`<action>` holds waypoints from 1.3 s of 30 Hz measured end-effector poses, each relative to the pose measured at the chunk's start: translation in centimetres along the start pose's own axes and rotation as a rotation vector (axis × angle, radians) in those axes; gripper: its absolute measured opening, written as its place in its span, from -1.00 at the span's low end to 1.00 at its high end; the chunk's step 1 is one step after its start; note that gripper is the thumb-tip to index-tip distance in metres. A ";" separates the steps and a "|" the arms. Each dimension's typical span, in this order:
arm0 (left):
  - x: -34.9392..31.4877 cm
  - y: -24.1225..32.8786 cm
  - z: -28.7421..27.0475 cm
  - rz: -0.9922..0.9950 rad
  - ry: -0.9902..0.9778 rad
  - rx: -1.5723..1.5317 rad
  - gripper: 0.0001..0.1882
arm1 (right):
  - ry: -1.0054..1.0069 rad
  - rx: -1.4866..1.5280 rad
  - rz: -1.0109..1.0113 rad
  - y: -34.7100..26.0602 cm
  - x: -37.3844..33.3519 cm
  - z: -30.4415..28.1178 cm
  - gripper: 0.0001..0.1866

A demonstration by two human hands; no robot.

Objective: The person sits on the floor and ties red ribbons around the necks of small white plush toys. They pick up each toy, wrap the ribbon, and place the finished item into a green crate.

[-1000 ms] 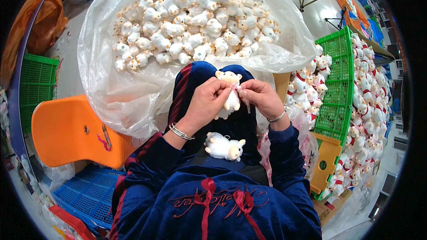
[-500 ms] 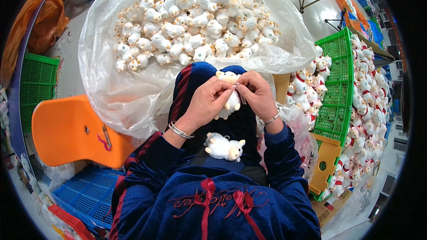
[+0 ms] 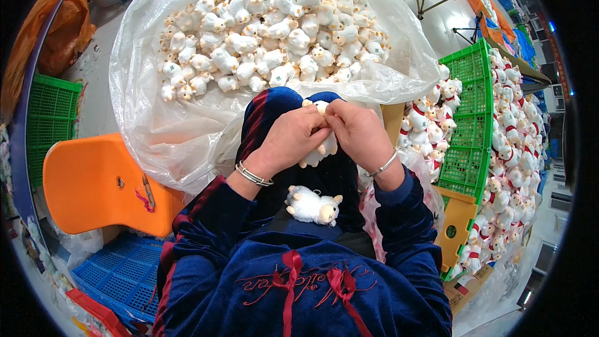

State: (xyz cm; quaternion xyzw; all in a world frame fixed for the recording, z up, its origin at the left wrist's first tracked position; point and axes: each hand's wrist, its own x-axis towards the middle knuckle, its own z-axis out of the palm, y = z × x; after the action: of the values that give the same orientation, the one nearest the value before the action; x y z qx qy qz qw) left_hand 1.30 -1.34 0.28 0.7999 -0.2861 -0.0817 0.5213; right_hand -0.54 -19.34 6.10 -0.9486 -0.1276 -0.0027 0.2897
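Note:
Above my knees, a white plush sheep (image 3: 327,145) hangs between my hands, its head and middle largely covered by them. My left hand (image 3: 293,134) closes on it from the left, fingers bent. From the right, my right hand (image 3: 359,128) is closed in a pinch that meets the left fingertips at the toy's neck. Whatever is between those fingertips is too small or hidden to make out. On my lap lies a second plush sheep (image 3: 312,205), on its side with its cream face to the right.
A clear plastic sheet (image 3: 150,87) bears a heap of plush sheep (image 3: 249,37) ahead of my knees. Red-scarfed sheep (image 3: 511,168) lie at right, beside a green crate (image 3: 468,118). An orange chair (image 3: 93,181) and a blue crate (image 3: 118,274) are at left.
My right hand has turned over and moved inward, its back now covering more of the sheep. The fingertips of both hands are closer together. The sheep on my lap stays put.

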 end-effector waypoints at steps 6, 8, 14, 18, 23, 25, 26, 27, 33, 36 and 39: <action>0.1 0.8 -0.4 -0.196 0.028 -0.158 -0.88 | 0.093 -0.024 -0.057 0.4 -0.4 0.4 -0.89; 0.0 0.7 -0.4 -0.220 -0.009 -0.166 -0.88 | 0.022 0.050 0.035 0.2 -0.6 0.4 -0.88; -0.1 -0.4 -0.3 -0.099 -0.015 -0.152 -0.81 | -0.041 0.079 0.122 -0.5 -0.6 0.0 -0.85; -0.1 -0.8 -0.3 -0.063 0.001 -0.199 -0.84 | -0.042 0.170 0.113 -0.1 -0.7 0.4 -0.85; 0.1 -0.1 -0.7 -0.219 -0.010 -0.205 -0.87 | 0.005 0.371 0.053 1.4 -0.9 1.8 -0.89; 0.2 -0.2 -1.2 -0.211 -0.059 -0.250 -0.86 | 0.028 0.503 0.065 2.6 -1.1 2.8 -0.88; 0.2 -0.3 -1.4 -0.206 -0.084 -0.273 -0.85 | -0.001 0.576 0.106 2.9 -1.2 2.8 -0.89; 0.3 -0.4 -1.5 -0.239 -0.092 -0.294 -0.84 | -0.032 0.652 0.145 3.2 -1.4 2.9 -0.90; 0.7 -0.9 -2.0 -0.283 -0.152 -0.289 -0.79 | -0.176 0.649 0.006 4.2 -0.9 1.4 -0.94; 0.6 -1.1 -1.9 -0.266 -0.162 -0.289 -0.78 | -0.210 0.580 -0.069 3.9 -0.3 0.6 -0.93; 0.6 -1.1 -1.9 -0.281 -0.170 -0.300 -0.76 | -0.284 0.572 -0.020 3.6 0.2 -0.2 -0.92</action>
State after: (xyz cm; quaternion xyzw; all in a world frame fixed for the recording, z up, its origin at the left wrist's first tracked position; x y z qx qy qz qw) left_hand 3.01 0.17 0.21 0.7355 -0.1995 -0.2625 0.5919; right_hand 0.52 -22.31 4.29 -0.8183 -0.1718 0.1630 0.5237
